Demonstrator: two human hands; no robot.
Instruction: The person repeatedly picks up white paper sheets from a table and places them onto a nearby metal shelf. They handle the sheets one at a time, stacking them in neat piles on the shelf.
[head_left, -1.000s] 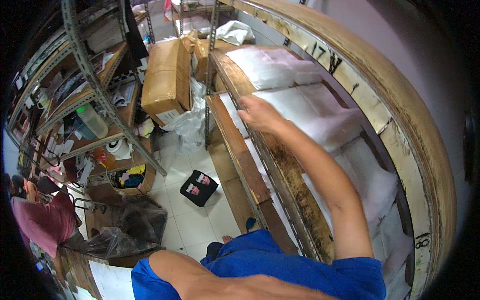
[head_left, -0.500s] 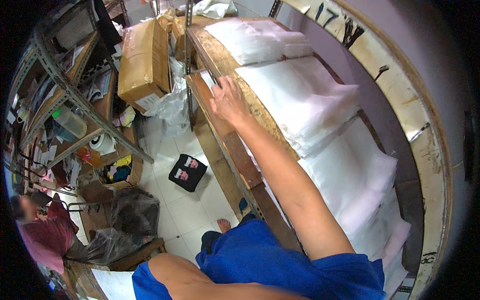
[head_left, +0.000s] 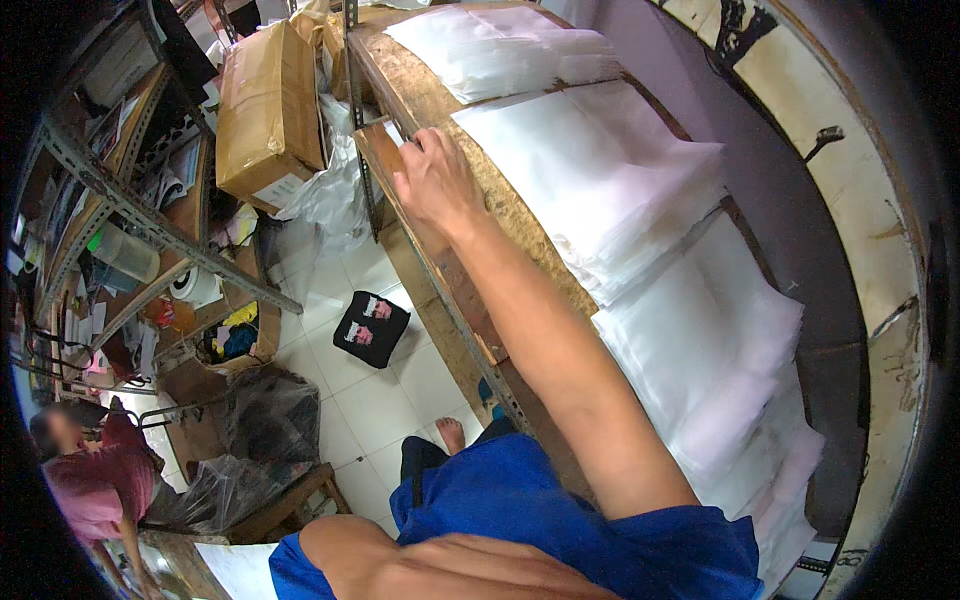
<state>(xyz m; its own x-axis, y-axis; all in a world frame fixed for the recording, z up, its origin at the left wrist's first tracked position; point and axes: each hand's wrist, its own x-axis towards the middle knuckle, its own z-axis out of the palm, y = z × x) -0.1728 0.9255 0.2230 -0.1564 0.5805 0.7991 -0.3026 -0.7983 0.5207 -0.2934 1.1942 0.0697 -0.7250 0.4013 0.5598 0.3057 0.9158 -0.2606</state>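
My right hand point(head_left: 435, 178) reaches out to the front edge of a worn wooden shelf point(head_left: 420, 95). It rests on the end of a lower plank point(head_left: 375, 140) with the fingers bent, and I see nothing in it. Just right of the hand lies a thick stack of white plastic bags point(head_left: 600, 170). A second stack point(head_left: 500, 45) lies farther along the shelf, and a third point(head_left: 720, 360) lies nearer to me. Only my left upper arm point(head_left: 400, 560) shows at the bottom edge; the left hand is out of the picture.
A brown cardboard box point(head_left: 265, 105) leans on the metal rack point(head_left: 150, 225) to the left. A black bag point(head_left: 370, 328) lies on the white tiled floor point(head_left: 380, 410). Dark plastic sacks point(head_left: 260, 420) sit low left, near a person in a red top point(head_left: 95, 480).
My right hand has slid off the top of the white bag stack, leftward to the shelf's front edge. The view has moved closer to the shelf.
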